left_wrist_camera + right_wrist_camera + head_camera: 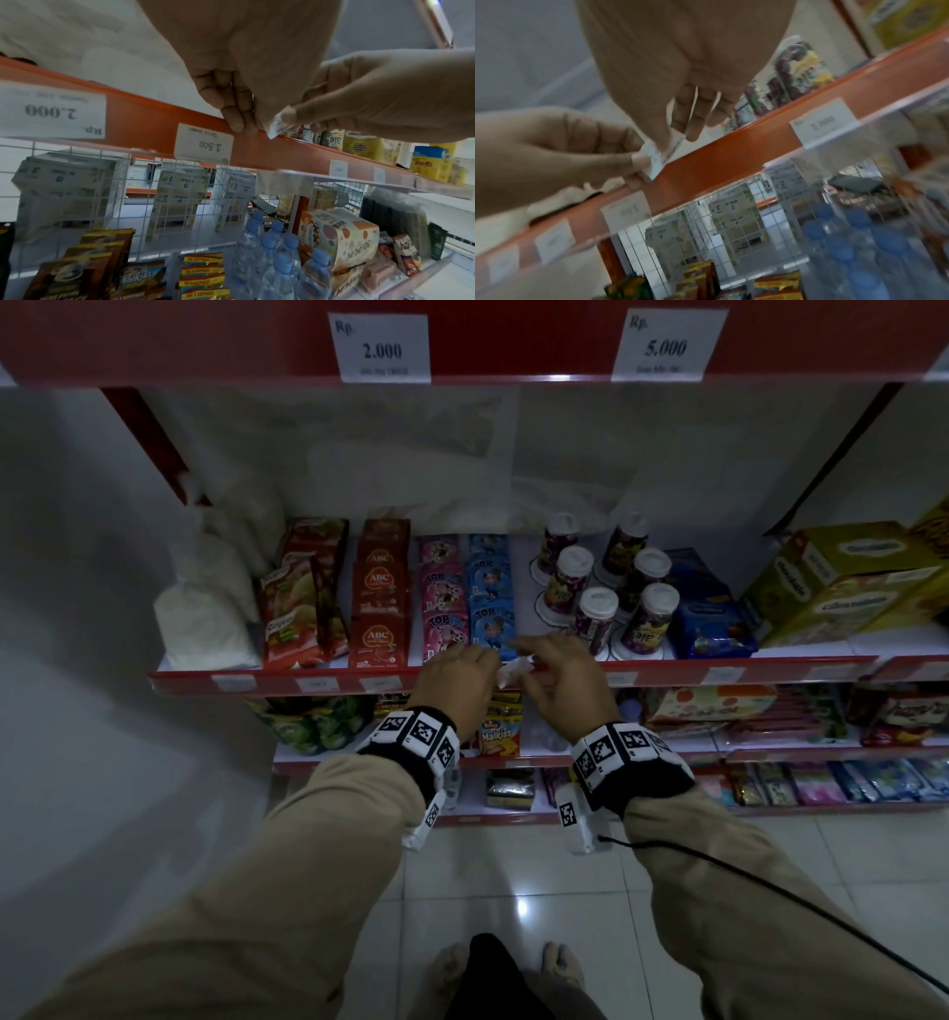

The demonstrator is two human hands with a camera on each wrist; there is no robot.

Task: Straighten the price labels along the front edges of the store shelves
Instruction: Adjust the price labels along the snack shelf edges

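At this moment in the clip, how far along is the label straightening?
Mid-job. The labels left of the hands, such as the 1.500 label, sit flat in the red shelf rail. In hand: both the left hand and right hand pinch a loose label above the rail, unseated. Labels further right are too small to judge.

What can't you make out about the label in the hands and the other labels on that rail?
- Price label held by left hand and right hand: print blurred in right wrist view, covered by fingers in left wrist view.
- Small rail labels: too small to read in head view.
- Whether its slot on the shelf rail is free: hands cover it.
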